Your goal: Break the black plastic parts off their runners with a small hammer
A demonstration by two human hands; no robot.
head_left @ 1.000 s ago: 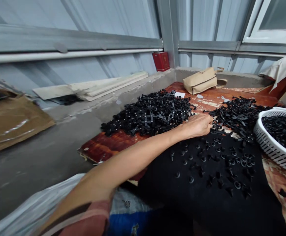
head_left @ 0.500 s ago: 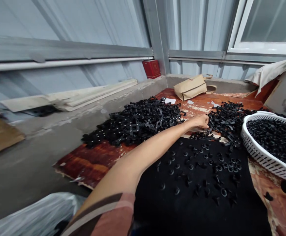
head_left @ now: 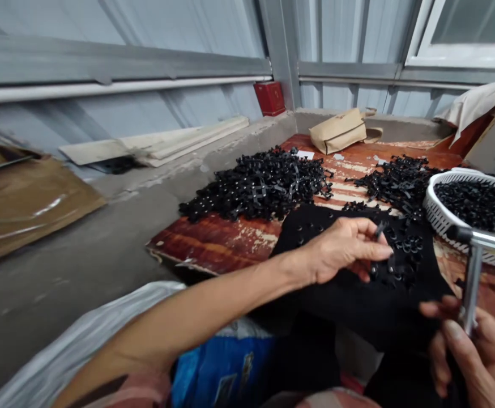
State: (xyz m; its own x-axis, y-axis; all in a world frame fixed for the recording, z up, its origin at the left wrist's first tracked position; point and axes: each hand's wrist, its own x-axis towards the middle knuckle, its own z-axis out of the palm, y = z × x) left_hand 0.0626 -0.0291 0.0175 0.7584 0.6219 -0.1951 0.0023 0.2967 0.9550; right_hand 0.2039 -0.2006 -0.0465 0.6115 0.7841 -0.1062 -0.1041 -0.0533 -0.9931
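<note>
My left hand (head_left: 336, 249) is closed, pinching a small black part (head_left: 382, 228) above a black mat (head_left: 370, 309). Scattered over the mat are several black round-headed pieces (head_left: 411, 243), some hidden by my fingers. At the lower right my right hand (head_left: 477, 362) is wrapped round a hammer (head_left: 472, 283). Its metal shaft stands nearly upright, and its head has one black face and one yellow face.
A large heap of black parts (head_left: 264, 184) lies on the worn red board (head_left: 213, 243), with a smaller heap (head_left: 400, 181) farther right. The white basket (head_left: 440, 215) beside it is full of black pieces. A tan bag (head_left: 338, 133) lies behind, near a red tin (head_left: 269, 98).
My left hand has come back from the right-hand heap to above the mat, now pinching a small black part. My right hand has come into view, holding the hammer upright.
</note>
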